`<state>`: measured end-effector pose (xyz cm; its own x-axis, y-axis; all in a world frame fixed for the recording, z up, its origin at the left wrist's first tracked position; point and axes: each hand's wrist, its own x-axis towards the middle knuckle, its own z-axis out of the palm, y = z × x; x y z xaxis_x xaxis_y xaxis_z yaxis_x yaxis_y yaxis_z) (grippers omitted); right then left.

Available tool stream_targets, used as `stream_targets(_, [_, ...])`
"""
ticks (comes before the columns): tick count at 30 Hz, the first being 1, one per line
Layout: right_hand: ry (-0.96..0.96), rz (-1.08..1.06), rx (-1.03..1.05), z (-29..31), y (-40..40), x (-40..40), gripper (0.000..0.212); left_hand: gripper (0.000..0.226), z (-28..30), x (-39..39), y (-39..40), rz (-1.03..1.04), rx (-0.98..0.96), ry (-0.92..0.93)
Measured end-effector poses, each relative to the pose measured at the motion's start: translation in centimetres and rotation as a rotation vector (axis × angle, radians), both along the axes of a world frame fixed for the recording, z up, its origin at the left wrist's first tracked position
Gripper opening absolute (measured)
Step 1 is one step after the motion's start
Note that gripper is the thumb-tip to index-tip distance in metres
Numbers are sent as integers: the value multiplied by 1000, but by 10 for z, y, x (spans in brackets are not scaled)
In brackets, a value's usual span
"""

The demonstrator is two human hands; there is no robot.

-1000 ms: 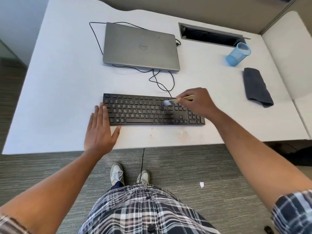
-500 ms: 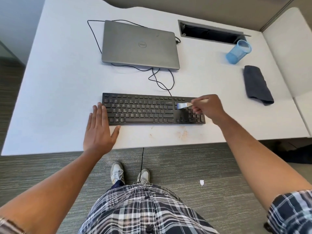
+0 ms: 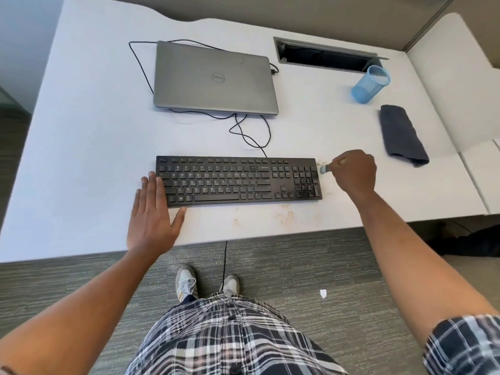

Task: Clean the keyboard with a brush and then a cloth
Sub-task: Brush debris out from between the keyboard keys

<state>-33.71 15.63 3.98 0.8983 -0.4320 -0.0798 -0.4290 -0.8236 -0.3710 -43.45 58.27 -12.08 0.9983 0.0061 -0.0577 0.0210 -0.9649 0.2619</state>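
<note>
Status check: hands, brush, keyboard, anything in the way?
Left hand flat, steadying keyboard. Right hand grips brush, bristles just off the keyboard's right end. Cloth untouched, right. Nothing in the way.

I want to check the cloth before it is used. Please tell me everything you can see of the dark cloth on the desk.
The cloth is dark grey and looks soft, like microfibre or terry. It is folded into a long strip and lies flat on the white desk, at the right, its length running away from the person. Its near end looks rolled over. It lies just nearer than the blue mesh cup, apart from it. No hand touches it.
</note>
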Motion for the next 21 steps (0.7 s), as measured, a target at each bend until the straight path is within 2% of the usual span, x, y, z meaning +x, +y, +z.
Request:
stream_targets(2, [-81,-2,3,2,10,-2,15,93,0,0,0,11,-3,0])
stream_targets(4, [-117,2,236,2,34,-4,14,92,2,0,0,31,-17,2])
stream_targets(7, [43,97,626,1,90,-15,7,94,5,0,-2,67,-17,28])
stream_targets(10, [202,242,798,-6,154,-25,7,95,6,-1,-3,79,-22,30])
stream_targets(16, [184,297,879,-22,251,-21,9,95,5,-2,-2,92,-29,14])
stream_targets(21, [195,319,832,-33,278,-17,12,98,3,-2,-1,105,-53,-2])
